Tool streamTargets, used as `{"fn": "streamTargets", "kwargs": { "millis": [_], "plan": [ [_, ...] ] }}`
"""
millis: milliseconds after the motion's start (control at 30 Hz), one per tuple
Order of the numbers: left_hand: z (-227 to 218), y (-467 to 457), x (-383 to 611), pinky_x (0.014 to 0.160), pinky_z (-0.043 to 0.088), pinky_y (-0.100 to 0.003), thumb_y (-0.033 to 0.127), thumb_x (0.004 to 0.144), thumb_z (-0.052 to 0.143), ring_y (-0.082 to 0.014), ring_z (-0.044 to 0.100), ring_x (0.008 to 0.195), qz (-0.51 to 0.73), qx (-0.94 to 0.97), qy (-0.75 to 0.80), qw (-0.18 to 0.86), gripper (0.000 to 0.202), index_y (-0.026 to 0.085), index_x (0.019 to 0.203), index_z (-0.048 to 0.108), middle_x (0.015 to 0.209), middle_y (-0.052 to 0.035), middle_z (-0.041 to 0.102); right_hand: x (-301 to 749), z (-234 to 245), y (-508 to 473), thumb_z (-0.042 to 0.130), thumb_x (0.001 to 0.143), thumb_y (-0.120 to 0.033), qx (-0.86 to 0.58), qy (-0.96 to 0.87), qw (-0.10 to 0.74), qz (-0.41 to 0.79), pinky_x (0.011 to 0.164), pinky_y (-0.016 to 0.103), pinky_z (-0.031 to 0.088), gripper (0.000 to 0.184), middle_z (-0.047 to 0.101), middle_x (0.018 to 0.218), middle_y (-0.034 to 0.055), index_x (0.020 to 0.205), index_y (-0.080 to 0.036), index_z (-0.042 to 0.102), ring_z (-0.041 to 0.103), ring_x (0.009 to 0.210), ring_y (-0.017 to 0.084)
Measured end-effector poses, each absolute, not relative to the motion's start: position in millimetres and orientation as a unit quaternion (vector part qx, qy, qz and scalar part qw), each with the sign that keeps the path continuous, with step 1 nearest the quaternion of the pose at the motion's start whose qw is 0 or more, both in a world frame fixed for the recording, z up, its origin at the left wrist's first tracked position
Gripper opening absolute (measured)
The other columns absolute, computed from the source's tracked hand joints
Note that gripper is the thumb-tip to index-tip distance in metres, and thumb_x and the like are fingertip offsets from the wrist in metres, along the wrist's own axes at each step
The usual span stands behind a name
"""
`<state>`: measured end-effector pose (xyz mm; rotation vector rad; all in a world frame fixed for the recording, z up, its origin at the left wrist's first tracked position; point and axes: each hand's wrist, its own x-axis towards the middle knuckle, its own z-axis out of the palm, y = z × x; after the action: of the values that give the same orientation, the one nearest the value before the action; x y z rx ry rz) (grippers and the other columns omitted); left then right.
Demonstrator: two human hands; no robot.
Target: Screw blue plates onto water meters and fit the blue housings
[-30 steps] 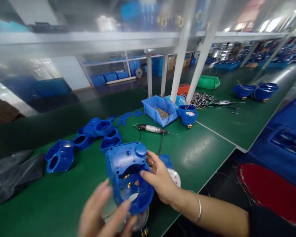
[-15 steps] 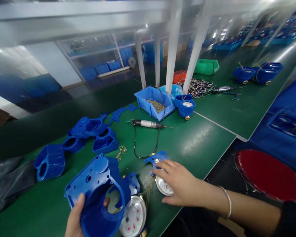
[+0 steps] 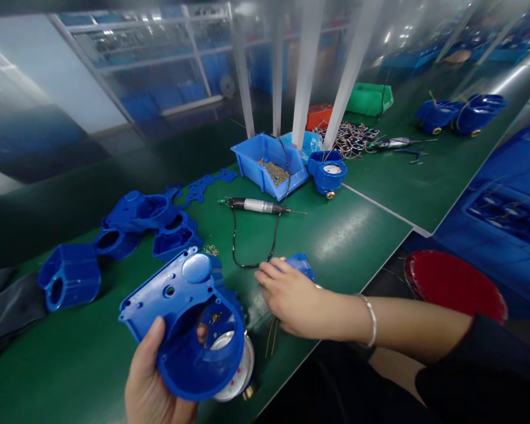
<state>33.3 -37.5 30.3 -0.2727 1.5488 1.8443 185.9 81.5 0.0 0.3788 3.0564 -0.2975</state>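
My left hand [image 3: 152, 368] grips a blue plastic meter housing [image 3: 198, 380], its round opening facing me, thumb on the near side and a fingertip showing through the opening. Behind and below it lies a round water meter [image 3: 242, 371] with a brass fitting, partly covered by the housing. My right hand [image 3: 291, 297] is closed, fingers curled down over a second meter, which it almost wholly hides; what the fingers hold is out of sight. A blue bracket plate [image 3: 302, 265] shows beyond that hand. Yellow and red wires [image 3: 271, 337] trail below it.
An electric screwdriver [image 3: 258, 205] with a black cord lies ahead, near a blue bin [image 3: 256, 171] of small screws. Blue housings [image 3: 73, 274] stand at left beside loose screws [image 3: 211, 250]. A finished-looking meter [image 3: 330, 174] stands by the bin. A red stool [image 3: 457, 285] is at right.
My right hand has moved slightly left, its spread fingers curling in over the second meter. The housing in my left hand has risen and shifted right, covering more of the first meter. The view has shifted.
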Motion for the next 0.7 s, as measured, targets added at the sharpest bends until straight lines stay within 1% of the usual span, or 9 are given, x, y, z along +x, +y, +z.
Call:
{"fn": "streamTargets", "kwargs": {
  "millis": [67,100,133,200,267,333,467,600,700],
  "plan": [
    [32.2,-40.0,36.6,0.067,0.059,-0.033,0.038,0.068,0.066,-0.0266,0.068,0.085,0.706,-0.098,0.611,0.344,0.034,0.026,0.099,0.069,0.077,-0.0027,0.073,169.4,-7.3,87.4,0.071,0.064,-0.015,0.093,0.989,0.057,-0.097,0.098,0.049,0.032,0.006,0.065,0.094,0.0194,0.068,-0.011,0.071,0.050,0.103,0.034],
    [33.5,-41.3,38.1,0.071,0.059,-0.037,0.039,0.068,0.066,-0.0280,0.068,0.088,0.704,-0.093,0.619,0.336,0.034,0.026,0.099,0.069,0.077,-0.0030,0.073,165.2,-8.4,90.6,0.070,0.064,-0.011,0.088,0.988,0.062,-0.109,0.096,0.047,0.033,0.003,0.066,0.086,0.0165,0.063,-0.013,0.070,0.052,0.098,0.032],
    [34.7,-42.7,39.5,0.074,0.059,-0.040,0.040,0.069,0.066,-0.0292,0.067,0.091,0.703,-0.086,0.626,0.326,0.034,0.026,0.100,0.069,0.078,-0.0031,0.073,164.0,-7.2,94.3,0.069,0.065,-0.009,0.087,0.987,0.060,-0.122,0.094,0.046,0.035,0.007,0.066,0.081,0.0137,0.061,-0.015,0.069,0.053,0.094,0.029],
    [35.7,-44.9,41.1,0.074,0.059,-0.040,0.040,0.069,0.066,-0.0296,0.066,0.094,0.706,-0.074,0.634,0.307,0.035,0.027,0.102,0.068,0.081,-0.0023,0.073,169.8,1.0,102.9,0.069,0.068,-0.011,0.091,0.981,0.045,-0.165,0.093,0.043,0.035,0.007,0.067,0.084,0.0101,0.064,-0.016,0.070,0.054,0.095,0.026],
    [33.8,-44.8,40.4,0.069,0.059,-0.034,0.040,0.069,0.068,-0.0273,0.066,0.093,0.718,-0.060,0.628,0.295,0.036,0.029,0.103,0.067,0.086,-0.0007,0.073,182.4,12.2,111.9,0.070,0.073,-0.017,0.124,0.965,0.015,-0.232,0.092,0.043,0.036,0.003,0.067,0.096,0.0087,0.070,-0.016,0.072,0.055,0.100,0.025],
    [28.7,-40.4,36.5,0.064,0.059,-0.028,0.036,0.068,0.070,-0.0245,0.067,0.090,0.732,-0.038,0.611,0.298,0.036,0.030,0.104,0.067,0.090,0.0006,0.073,195.6,19.1,118.5,0.069,0.077,-0.022,0.172,0.936,-0.021,-0.305,0.088,0.040,0.040,0.007,0.067,0.101,0.0081,0.076,-0.016,0.073,0.058,0.098,0.022],
    [15.3,-19.1,24.8,0.066,0.059,-0.029,0.034,0.068,0.073,-0.0220,0.066,0.086,0.750,0.032,0.571,0.334,0.036,0.028,0.103,0.067,0.093,0.0005,0.071,209.1,9.5,117.3,0.063,0.082,-0.021,0.237,0.867,-0.081,-0.432,0.077,0.029,0.048,0.012,0.070,0.086,0.0053,0.082,-0.013,0.072,0.065,0.083,0.014],
    [8.8,1.6,24.0,0.076,0.058,-0.031,0.032,0.066,0.077,-0.0171,0.064,0.080,0.742,0.085,0.552,0.370,0.031,0.022,0.093,0.066,0.093,0.0004,0.070,207.3,-7.3,105.4,0.061,0.081,-0.022,0.286,0.770,-0.113,-0.559,0.061,0.025,0.054,0.014,0.070,0.072,0.0044,0.085,-0.011,0.069,0.067,0.064,0.013],
    [7.3,7.9,32.3,0.076,0.056,-0.031,0.031,0.063,0.080,-0.0146,0.063,0.073,0.739,0.105,0.551,0.374,0.032,0.019,0.087,0.062,0.086,0.0008,0.068,205.5,-10.7,100.5,0.062,0.078,-0.023,0.305,0.703,-0.136,-0.628,0.059,0.025,0.057,0.015,0.069,0.070,0.0039,0.087,-0.011,0.066,0.068,0.062,0.013]
  ]
}}
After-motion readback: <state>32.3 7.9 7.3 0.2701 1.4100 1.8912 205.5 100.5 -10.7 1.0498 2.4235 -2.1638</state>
